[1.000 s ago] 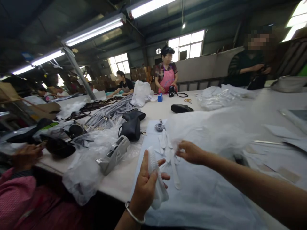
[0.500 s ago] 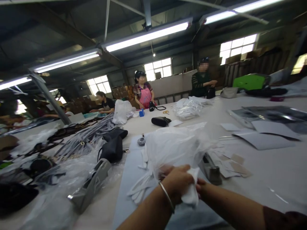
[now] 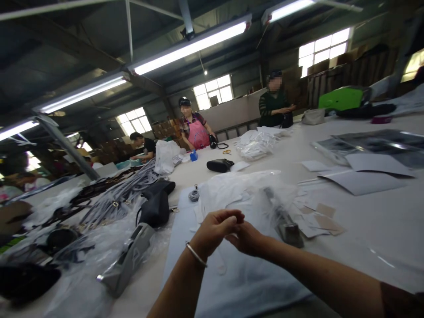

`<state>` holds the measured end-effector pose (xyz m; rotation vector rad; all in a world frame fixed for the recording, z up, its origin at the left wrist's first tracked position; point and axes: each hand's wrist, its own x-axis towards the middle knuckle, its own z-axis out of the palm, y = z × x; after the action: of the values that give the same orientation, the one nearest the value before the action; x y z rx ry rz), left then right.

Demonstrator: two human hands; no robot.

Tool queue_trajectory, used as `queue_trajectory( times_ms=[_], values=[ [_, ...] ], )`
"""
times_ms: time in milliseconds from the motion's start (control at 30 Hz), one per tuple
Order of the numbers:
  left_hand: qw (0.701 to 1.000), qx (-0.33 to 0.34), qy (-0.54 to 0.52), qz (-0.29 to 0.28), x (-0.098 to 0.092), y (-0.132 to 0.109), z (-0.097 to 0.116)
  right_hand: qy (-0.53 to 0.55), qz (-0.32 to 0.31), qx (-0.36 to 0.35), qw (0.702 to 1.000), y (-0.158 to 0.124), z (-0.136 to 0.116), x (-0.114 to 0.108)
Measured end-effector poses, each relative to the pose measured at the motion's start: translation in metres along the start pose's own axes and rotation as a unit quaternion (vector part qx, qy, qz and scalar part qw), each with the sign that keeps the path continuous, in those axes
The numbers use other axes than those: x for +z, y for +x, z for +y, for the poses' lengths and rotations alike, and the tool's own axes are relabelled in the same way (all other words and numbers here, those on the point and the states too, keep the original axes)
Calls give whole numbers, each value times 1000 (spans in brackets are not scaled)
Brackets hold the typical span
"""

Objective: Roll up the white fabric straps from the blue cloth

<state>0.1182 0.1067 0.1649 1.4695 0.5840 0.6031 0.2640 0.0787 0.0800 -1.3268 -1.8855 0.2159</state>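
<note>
So, left hand (image 3: 217, 227) and right hand (image 3: 250, 240) now meet raised, fingers curled; can't tell if anything's pinched between them. The white bundle from a moment ago isn't showing there anymore, so probably let go. Filmy plastic bag (image 3: 232, 190) lies flatter just beyond, over the blue sheet (image 3: 255, 287).

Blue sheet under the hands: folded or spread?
Spread: the blue sheet lies across the table, reaching past the left hand. Cannot tell whether it's doubled.
</note>
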Motion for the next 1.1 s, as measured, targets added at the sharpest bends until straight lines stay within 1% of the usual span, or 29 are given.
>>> queue_trajectory(
  times_ms=[33,67,100,167,200,233,300,367,467,567,667,733,800,867,967,1033,1100],
  values=[
    [999,11,40,0,-14,-8,-2,-7,13,11,1000,1,2,-6],
    [995,7,91,32,-31,-13,-5,-21,28,24,999,1,5,-11],
    [986,-12,142,89,-50,-15,-11,-39,42,36,998,1,8,-16],
    [947,-59,234,214,-90,-12,-29,-67,63,60,994,0,14,-21],
    [927,-79,260,258,-109,-7,-40,-71,60,64,994,-2,16,-21],
    [910,-95,283,288,-127,-2,-51,-69,53,65,994,-5,16,-19],
    [884,-114,326,316,-153,11,-73,-61,34,63,996,-14,15,-10],
    [863,-117,372,321,-168,26,-90,-58,17,59,996,-26,10,3],
    [838,-119,428,317,-175,52,-105,-80,8,51,995,-47,7,21],
    [817,-133,462,318,-177,79,-112,-138,15,40,990,-68,15,30],
    [805,-149,481,314,-179,103,-117,-171,-8,39,984,-81,29,27],
    [801,-162,488,305,-179,115,-120,-174,-28,55,983,-85,36,21],
    [801,-177,489,296,-179,122,-121,-175,-24,74,982,-85,39,16],
    [806,-188,481,290,-181,124,-118,-174,3,74,982,-84,38,11],
    [814,-182,462,301,-189,114,-106,-173,49,33,983,-80,30,2],
    [820,-165,447,318,-194,96,-96,-178,79,8,981,-77,23,-7],
    [830,-146,427,328,-195,68,-87,-190,127,11,974,-73,14,-18]
  ],
)
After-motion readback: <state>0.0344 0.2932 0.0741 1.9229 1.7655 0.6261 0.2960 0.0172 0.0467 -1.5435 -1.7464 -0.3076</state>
